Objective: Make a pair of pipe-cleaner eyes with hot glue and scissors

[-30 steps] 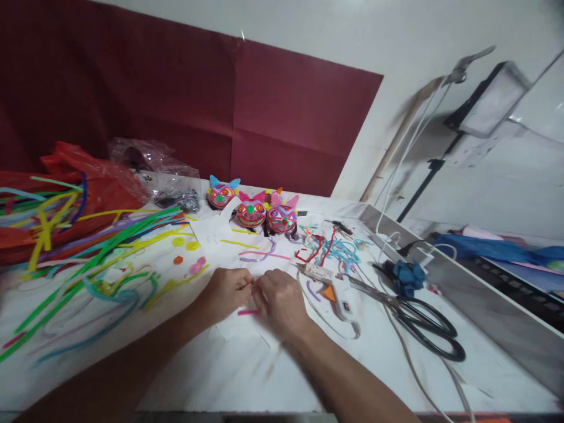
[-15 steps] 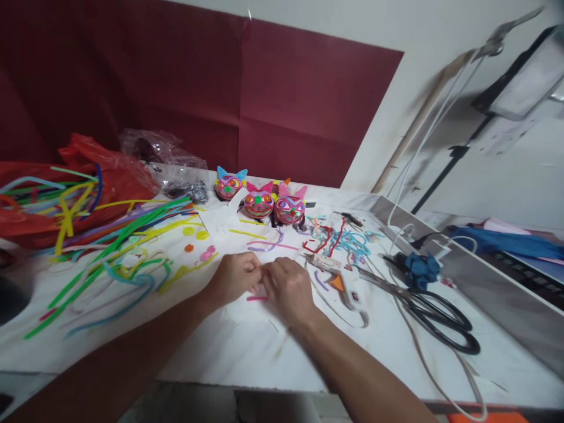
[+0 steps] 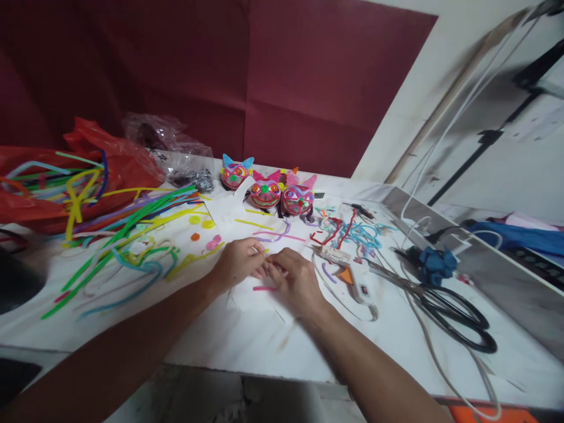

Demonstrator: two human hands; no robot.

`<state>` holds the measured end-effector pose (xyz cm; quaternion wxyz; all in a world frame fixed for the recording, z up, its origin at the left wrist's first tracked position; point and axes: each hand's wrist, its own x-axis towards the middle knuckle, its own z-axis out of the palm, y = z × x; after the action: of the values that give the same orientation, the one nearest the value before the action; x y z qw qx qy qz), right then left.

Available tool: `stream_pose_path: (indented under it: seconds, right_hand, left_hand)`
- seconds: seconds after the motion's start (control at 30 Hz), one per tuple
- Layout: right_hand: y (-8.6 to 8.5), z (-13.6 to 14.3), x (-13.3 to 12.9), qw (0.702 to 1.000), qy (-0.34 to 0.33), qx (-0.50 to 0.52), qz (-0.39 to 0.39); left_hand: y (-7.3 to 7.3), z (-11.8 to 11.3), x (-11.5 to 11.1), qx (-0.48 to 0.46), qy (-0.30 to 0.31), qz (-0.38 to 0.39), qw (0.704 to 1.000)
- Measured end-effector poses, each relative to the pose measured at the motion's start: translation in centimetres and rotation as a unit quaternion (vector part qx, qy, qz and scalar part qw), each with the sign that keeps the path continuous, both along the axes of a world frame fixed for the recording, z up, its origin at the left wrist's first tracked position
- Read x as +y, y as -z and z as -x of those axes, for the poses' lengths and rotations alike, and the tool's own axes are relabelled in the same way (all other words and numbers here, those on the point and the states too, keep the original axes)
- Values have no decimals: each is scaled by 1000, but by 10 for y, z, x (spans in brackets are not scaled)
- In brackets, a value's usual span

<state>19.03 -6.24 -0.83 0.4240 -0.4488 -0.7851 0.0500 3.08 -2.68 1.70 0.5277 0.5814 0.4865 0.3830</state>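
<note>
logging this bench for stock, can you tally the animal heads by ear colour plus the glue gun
Blue-eared head: 1
Pink-eared heads: 2
Orange-eared head, mostly hidden behind the pink-eared ones: 1
Glue gun: 1
Total: 5

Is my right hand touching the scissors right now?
Apart. The head view shows the glue gun and white tabletop lying between your right hand and the scissors.
</note>
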Motion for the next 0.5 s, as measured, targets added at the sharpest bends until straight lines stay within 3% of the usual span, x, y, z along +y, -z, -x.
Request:
stream_pose_path:
  seconds: [0.27,0.5]
  right_hand:
    - [-1,-2,2,999,-7,-45,-14]
    - [-5,-5,5,996,-22,-83,-13]
  left_hand:
    - [-10,-4,-3,-3,-5,62,998]
    - [-7,-1,1,-20,-19,42,999]
